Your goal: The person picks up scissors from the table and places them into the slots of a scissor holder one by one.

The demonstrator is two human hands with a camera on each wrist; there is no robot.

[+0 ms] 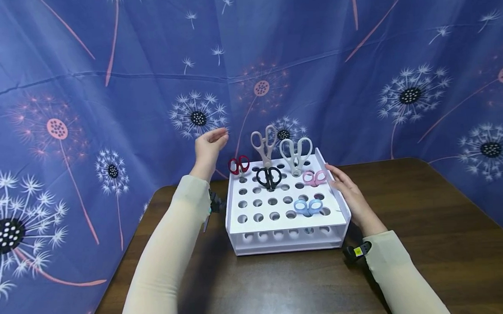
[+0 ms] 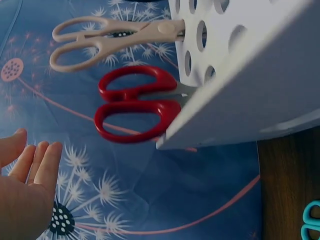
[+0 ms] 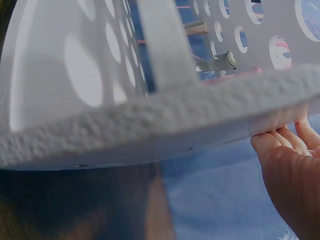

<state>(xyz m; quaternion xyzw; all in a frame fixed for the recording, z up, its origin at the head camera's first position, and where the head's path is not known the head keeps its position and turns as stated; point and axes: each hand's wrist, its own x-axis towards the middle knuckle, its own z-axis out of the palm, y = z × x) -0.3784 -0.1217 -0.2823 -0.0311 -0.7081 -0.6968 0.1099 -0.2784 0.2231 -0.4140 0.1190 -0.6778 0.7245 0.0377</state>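
Observation:
A white rack (image 1: 250, 226) with rows of round holes stands on the table. Upright in it are red scissors (image 1: 239, 165), beige scissors (image 1: 264, 145), black scissors (image 1: 269, 177), white scissors (image 1: 296, 155), pink scissors (image 1: 314, 178) and light blue scissors (image 1: 308, 207). My left hand (image 1: 209, 151) is raised beyond the rack's back left corner, near the red scissors, holding nothing. In the left wrist view its fingers (image 2: 46, 162) look loosely extended, apart from the scissors. My right hand (image 1: 352, 197) rests its fingertips against the rack's right side wall, also seen in the right wrist view.
Teal-handled scissors (image 2: 311, 222) lie on the brown table (image 1: 289, 285), left of the rack and partly hidden by the left arm in the head view. A blue cloth (image 1: 337, 103) with dandelion prints hangs behind the table.

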